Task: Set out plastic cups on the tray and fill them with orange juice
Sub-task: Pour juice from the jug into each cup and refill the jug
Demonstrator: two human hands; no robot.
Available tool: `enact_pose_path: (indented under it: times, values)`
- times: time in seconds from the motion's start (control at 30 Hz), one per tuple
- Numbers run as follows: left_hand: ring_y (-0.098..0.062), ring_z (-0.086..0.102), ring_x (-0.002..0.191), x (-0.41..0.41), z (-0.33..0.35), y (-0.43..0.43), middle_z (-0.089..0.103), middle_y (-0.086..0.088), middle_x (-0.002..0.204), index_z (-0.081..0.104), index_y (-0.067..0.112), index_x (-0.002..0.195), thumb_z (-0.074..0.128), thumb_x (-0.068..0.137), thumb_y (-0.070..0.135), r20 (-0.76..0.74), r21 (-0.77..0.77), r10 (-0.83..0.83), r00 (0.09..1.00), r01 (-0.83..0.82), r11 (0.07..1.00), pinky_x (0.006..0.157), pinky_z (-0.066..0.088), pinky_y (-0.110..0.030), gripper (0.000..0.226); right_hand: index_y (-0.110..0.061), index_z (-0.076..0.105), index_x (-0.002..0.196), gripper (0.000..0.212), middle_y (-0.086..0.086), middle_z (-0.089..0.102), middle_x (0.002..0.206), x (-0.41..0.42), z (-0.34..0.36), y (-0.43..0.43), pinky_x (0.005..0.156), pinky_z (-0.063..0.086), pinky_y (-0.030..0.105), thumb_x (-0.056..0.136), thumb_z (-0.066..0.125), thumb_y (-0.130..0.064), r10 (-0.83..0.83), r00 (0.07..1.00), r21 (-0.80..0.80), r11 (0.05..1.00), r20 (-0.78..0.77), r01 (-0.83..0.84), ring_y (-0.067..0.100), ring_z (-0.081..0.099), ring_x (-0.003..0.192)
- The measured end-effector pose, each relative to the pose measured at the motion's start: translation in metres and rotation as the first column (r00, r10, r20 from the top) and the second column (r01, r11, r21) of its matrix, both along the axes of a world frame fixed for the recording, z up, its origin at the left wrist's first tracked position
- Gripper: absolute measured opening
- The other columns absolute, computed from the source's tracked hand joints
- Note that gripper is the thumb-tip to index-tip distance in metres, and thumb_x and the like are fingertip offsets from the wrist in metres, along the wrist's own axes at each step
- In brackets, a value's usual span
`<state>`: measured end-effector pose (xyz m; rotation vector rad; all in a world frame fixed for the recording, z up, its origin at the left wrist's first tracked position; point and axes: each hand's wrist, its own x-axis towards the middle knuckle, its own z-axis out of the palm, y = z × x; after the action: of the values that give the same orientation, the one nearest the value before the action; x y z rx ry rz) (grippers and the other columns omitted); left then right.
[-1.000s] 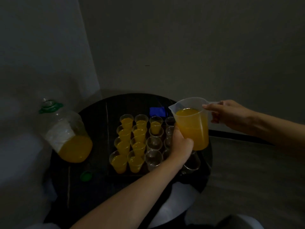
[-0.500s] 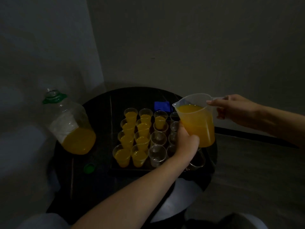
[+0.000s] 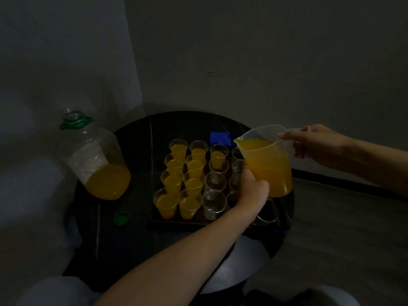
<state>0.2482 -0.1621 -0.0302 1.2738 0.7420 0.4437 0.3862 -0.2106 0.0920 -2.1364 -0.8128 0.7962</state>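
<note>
Orange-filled cups crowd the tray's left, empty cups wait mid-frame, and the left hand and right hand grip the measuring jug.

We've got a round black table tucked into the corner, with pale streaks running across its dark top. A green bottle cap lies loose near the left front edge, and a small blue square sits flat at the far side. There's plain grey wall behind and dim floor off to the right.
</note>
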Motion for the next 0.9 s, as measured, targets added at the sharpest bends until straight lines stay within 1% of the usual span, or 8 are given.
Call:
enact_pose_path:
  times: [0.13, 0.27, 0.33, 0.4, 0.43, 0.6, 0.77, 0.9]
  values:
    - [-0.019, 0.051, 0.121, 0.001, -0.004, 0.001, 0.051, 0.001, 0.128, 0.040, 0.038, 0.137, 0.054, 0.078, -0.005, -0.012, -0.028, 0.005, 1.000, -0.005, 1.000, 0.112, 0.039, -0.054, 0.075, -0.015, 0.067, 0.103, 0.027, 0.009, 0.049, 0.076, -0.007, 0.004, 0.005, 0.062, 0.037, 0.029, 0.094, 0.062, -0.040, 0.016, 1.000, -0.012, 1.000, 0.013, -0.016, 0.018, 0.045, 0.068]
    - [-0.021, 0.049, 0.127, 0.004, -0.013, 0.002, 0.050, 0.002, 0.136, 0.035, 0.042, 0.144, 0.054, 0.077, 0.000, -0.005, -0.042, 0.011, 1.000, -0.011, 0.999, 0.113, 0.038, -0.054, 0.082, -0.014, 0.067, 0.102, 0.027, 0.008, 0.049, 0.074, -0.009, 0.005, 0.010, 0.061, 0.037, 0.029, 0.094, 0.063, -0.039, 0.018, 1.000, -0.038, 0.999, 0.004, -0.018, 0.017, 0.044, 0.066]
    - [-0.020, 0.050, 0.125, 0.004, -0.016, 0.004, 0.050, 0.002, 0.134, 0.035, 0.044, 0.142, 0.055, 0.075, 0.002, -0.006, -0.033, 0.025, 1.000, -0.025, 0.999, 0.109, 0.042, -0.050, 0.081, -0.013, 0.067, 0.100, 0.029, 0.008, 0.049, 0.074, -0.010, 0.004, 0.011, 0.063, 0.037, 0.031, 0.093, 0.063, -0.040, 0.025, 1.000, -0.050, 0.998, -0.004, -0.025, 0.018, 0.044, 0.067]
    - [-0.018, 0.052, 0.120, 0.004, -0.015, 0.004, 0.051, 0.002, 0.130, 0.037, 0.040, 0.140, 0.054, 0.080, -0.001, 0.001, -0.026, 0.030, 1.000, -0.030, 0.999, 0.102, 0.047, -0.043, 0.074, -0.011, 0.067, 0.098, 0.028, 0.008, 0.049, 0.073, -0.010, 0.003, 0.012, 0.063, 0.037, 0.031, 0.094, 0.062, -0.038, 0.039, 0.999, -0.050, 0.998, -0.006, -0.039, 0.018, 0.044, 0.066]
    - [-0.018, 0.053, 0.117, 0.004, -0.015, 0.004, 0.052, 0.001, 0.127, 0.039, 0.038, 0.137, 0.054, 0.082, -0.003, 0.004, -0.023, 0.030, 1.000, -0.029, 0.999, 0.103, 0.047, -0.043, 0.071, -0.011, 0.067, 0.099, 0.027, 0.008, 0.048, 0.073, -0.010, 0.003, 0.012, 0.062, 0.037, 0.030, 0.094, 0.062, -0.038, 0.040, 0.999, -0.048, 0.998, -0.009, -0.040, 0.018, 0.044, 0.066]
    - [-0.018, 0.055, 0.111, 0.003, -0.014, 0.005, 0.055, -0.002, 0.119, 0.046, 0.032, 0.128, 0.052, 0.081, -0.005, -0.005, -0.041, 0.033, 0.999, -0.033, 0.999, 0.107, 0.045, -0.050, 0.060, -0.010, 0.066, 0.103, 0.032, 0.009, 0.048, 0.075, -0.008, 0.000, 0.017, 0.063, 0.037, 0.032, 0.091, 0.065, -0.039, 0.034, 0.999, -0.061, 0.998, -0.009, -0.034, 0.019, 0.044, 0.066]
    - [-0.023, 0.052, 0.122, 0.002, -0.015, 0.005, 0.053, -0.003, 0.130, 0.037, 0.036, 0.142, 0.053, 0.077, -0.002, -0.022, -0.045, 0.036, 0.999, -0.037, 0.998, 0.110, 0.042, -0.054, 0.077, -0.011, 0.067, 0.105, 0.033, 0.009, 0.050, 0.077, -0.007, -0.001, 0.020, 0.064, 0.038, 0.032, 0.091, 0.066, -0.041, 0.035, 0.999, -0.073, 0.997, -0.011, -0.036, 0.019, 0.044, 0.068]
    - [-0.028, 0.053, 0.122, 0.003, -0.017, 0.004, 0.053, -0.008, 0.131, 0.038, 0.036, 0.143, 0.053, 0.074, 0.000, -0.014, -0.071, 0.042, 0.999, -0.043, 0.997, 0.110, 0.042, -0.057, 0.079, -0.010, 0.067, 0.104, 0.036, 0.009, 0.050, 0.078, -0.005, -0.002, 0.021, 0.064, 0.038, 0.032, 0.089, 0.067, -0.042, 0.034, 0.999, -0.092, 0.995, -0.012, -0.035, 0.019, 0.045, 0.068]
